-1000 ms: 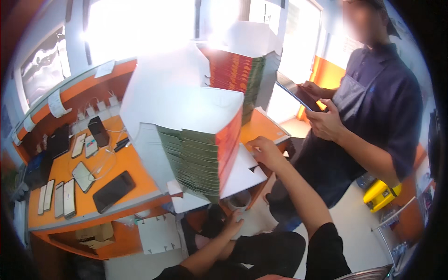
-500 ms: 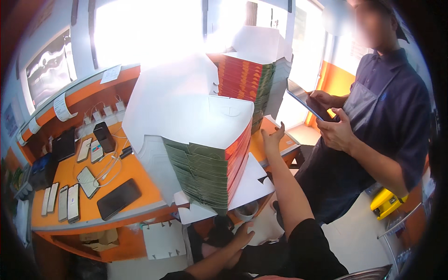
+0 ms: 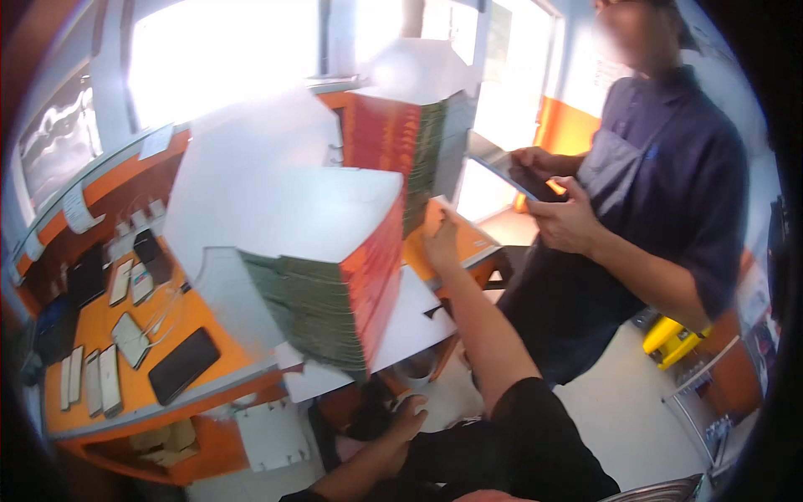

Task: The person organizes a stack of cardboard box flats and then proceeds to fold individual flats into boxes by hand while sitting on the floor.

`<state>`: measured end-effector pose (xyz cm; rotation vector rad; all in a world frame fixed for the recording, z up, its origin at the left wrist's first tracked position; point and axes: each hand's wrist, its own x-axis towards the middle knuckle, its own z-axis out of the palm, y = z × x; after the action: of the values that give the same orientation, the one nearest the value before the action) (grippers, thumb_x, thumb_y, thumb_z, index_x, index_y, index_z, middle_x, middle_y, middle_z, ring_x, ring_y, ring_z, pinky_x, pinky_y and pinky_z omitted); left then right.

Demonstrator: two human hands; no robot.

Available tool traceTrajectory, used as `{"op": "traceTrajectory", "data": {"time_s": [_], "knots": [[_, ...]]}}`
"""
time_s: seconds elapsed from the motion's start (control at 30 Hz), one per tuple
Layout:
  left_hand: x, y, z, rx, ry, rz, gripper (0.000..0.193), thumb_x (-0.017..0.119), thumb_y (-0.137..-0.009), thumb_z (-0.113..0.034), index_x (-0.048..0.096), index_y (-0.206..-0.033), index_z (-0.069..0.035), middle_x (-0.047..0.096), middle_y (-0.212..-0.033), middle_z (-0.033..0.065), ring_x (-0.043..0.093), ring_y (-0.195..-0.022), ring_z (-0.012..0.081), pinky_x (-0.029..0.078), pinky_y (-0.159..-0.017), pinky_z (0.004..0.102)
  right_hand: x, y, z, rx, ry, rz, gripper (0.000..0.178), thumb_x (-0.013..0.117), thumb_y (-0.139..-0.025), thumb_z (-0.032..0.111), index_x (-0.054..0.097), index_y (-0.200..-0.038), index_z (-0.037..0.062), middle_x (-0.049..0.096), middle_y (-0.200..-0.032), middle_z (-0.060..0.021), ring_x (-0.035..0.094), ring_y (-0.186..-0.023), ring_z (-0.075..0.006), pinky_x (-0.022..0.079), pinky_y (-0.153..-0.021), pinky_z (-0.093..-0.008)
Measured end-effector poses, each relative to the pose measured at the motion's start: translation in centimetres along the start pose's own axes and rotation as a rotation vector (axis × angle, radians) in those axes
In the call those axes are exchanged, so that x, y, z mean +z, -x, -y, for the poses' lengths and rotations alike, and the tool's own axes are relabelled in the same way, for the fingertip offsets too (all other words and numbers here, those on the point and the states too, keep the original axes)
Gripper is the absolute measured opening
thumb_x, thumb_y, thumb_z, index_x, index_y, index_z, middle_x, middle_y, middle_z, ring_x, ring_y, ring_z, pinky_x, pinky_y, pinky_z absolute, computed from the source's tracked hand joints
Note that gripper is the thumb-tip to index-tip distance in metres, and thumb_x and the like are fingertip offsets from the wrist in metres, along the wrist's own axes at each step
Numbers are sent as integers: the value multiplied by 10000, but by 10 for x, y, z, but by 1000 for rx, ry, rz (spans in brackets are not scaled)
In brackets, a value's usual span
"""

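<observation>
My right hand [image 3: 441, 240] reaches over the orange table [image 3: 475, 245], beside a tall stack of nested card boxes. Its fingers are extended and slightly blurred, with nothing visible in them. My left hand [image 3: 407, 418] hangs low over my lap, open and loosely curled, with no object in it. The nearer box stack [image 3: 376, 268] has white insides and red and green sides. It rests on a white sheet of card [image 3: 418, 322] between my arms and the counter. A second stack [image 3: 381, 138] of the same kind stands behind it.
On the left, an orange counter [image 3: 226, 351] carries several phones, a black tablet [image 3: 184, 366] and white charging cables. To the right, a person in a dark shirt and apron [image 3: 619, 209] holds a tablet [image 3: 510, 176]. A yellow object [image 3: 673, 341] sits on the floor behind.
The whole view has shifted, so things appear farther left. My right hand's fingers look less spread. My left hand remains low over my lap.
</observation>
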<state>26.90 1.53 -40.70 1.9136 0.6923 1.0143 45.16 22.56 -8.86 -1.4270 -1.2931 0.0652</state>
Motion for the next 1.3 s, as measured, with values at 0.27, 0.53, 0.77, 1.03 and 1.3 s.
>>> {"op": "traceTrajectory", "data": {"time_s": [0.27,0.53,0.77,1.03,1.3], "knots": [[13,-5,-8,-234,172,146,271,559,-763,-88,525,-1020,-10,555,-1019,137,579,-917,241,463,-803,335,-9,1,-9,77,165,53,679,575,-717,117,279,-1310,-29,356,-1287,-266,360,-1208,-384,308,-1018,-409],[-24,-13,-94,-212,52,260,249,560,-763,-102,535,-1000,-29,541,-1010,150,592,-826,259,482,-739,344,-11,7,-8,102,254,43,636,562,-723,118,304,-1301,49,412,-1190,-225,455,-1097,-370,394,-921,-418],[-18,-8,-78,-155,32,273,215,558,-767,-87,544,-974,-29,568,-956,142,594,-829,271,482,-741,339,-10,6,-4,56,304,18,533,507,-746,145,373,-1255,63,459,-1152,-210,487,-1056,-363,406,-891,-421],[-86,-18,-205,41,244,377,152,555,-753,-15,613,-894,-22,611,-865,107,607,-809,262,480,-727,330,-9,8,-7,40,203,99,263,502,-763,236,681,-807,48,627,-881,-213,605,-811,-372,476,-745,-443],[-230,-80,-331,755,-650,-602,179,510,-731,-90,585,-887,-46,610,-842,85,583,-762,291,467,-717,421,-18,5,-20,121,211,84,248,520,-765,223,666,-859,46,641,-851,-186,617,-824,-332,472,-748,-398]]}}
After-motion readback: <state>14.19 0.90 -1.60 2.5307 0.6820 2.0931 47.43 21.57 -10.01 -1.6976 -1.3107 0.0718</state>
